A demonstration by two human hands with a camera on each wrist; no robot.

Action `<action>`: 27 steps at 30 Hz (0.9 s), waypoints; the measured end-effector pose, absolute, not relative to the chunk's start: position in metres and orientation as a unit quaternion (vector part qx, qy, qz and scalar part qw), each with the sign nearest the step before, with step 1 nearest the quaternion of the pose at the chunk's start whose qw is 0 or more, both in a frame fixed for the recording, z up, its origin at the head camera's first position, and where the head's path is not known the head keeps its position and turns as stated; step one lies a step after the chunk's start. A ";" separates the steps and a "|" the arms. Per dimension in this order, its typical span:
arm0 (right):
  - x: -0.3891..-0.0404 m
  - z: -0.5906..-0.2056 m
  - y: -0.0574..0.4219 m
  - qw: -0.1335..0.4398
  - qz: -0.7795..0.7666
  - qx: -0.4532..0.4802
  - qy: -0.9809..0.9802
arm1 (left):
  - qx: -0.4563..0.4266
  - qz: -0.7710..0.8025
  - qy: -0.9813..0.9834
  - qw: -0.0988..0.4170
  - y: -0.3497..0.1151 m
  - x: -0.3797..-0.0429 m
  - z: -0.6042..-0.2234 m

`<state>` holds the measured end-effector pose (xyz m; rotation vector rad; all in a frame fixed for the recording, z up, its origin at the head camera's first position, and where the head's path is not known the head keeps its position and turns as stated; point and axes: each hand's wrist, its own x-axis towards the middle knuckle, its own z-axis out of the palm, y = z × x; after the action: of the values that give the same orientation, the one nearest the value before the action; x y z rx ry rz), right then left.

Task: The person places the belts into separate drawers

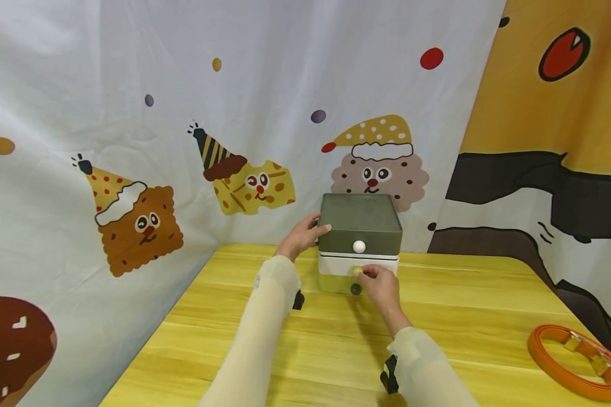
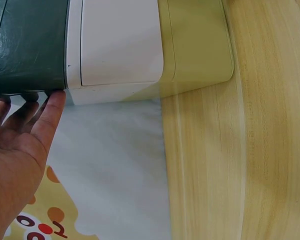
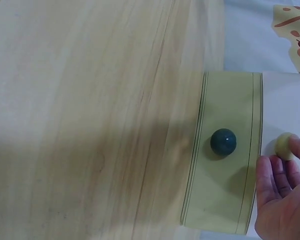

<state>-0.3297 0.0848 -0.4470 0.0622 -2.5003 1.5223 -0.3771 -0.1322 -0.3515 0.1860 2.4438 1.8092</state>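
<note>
A small three-drawer box (image 1: 360,215) stands at the back of the table, stacked dark green, white and yellow-green from top to bottom. My left hand (image 1: 301,234) rests against its left side at the green tier, fingers extended along the wall in the left wrist view. With thumb and fingers, my right hand (image 1: 384,288) pinches the yellow-green round knob (image 3: 284,146) on the white middle drawer (image 1: 331,264). Above it sits a white knob (image 1: 358,246) on the green drawer. A dark green knob (image 3: 223,142) marks the bottom drawer (image 3: 225,200). All three drawers appear pushed in.
An orange coiled belt (image 1: 539,353) with a metal buckle lies at the right of the wooden table (image 1: 331,362). Behind the box hangs a cartoon-printed cloth (image 1: 265,102), close to the table's back edge.
</note>
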 end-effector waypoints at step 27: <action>-0.331 -0.452 0.088 0.117 0.493 0.015 -0.862 | 0.061 0.599 0.797 0.053 -0.131 -0.379 -0.352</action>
<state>-0.3309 0.0881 -0.4518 0.0427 -2.5245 1.4420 -0.3786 -0.1311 -0.3523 0.1865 2.4216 1.8197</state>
